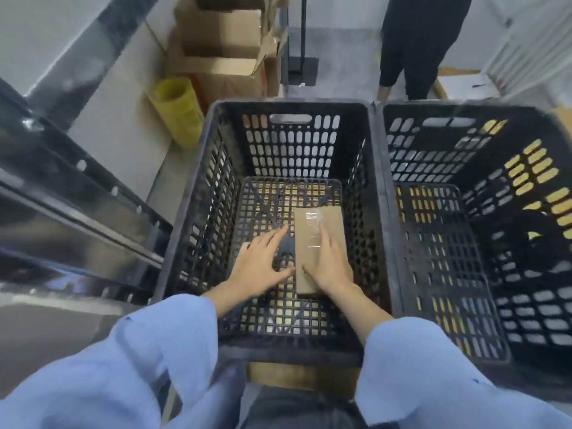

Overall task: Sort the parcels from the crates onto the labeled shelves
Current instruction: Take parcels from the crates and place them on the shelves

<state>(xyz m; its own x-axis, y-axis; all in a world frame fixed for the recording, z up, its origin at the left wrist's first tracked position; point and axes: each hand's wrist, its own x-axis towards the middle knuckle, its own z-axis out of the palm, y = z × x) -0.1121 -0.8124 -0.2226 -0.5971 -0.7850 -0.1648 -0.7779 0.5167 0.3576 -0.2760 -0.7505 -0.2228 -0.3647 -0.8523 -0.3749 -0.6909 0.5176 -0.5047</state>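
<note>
at far left the dark shelf frame [77, 187] is blurred and cut off by the edge. behind the left crate [291, 140], a yellow roll [176, 109] and stacked cardboard boxes [223, 48] are partly hidden. inside that crate the left hand [260, 264] lies with fingers straight and spread on the grid floor, just beside the parcel [322, 224]; whether it touches the parcel is unclear. the right hand [328, 264] rests flat on the parcel, fingers straight, covering its near half. the right crate [464, 144] runs out of view, its far corner too dark to make out.
</note>
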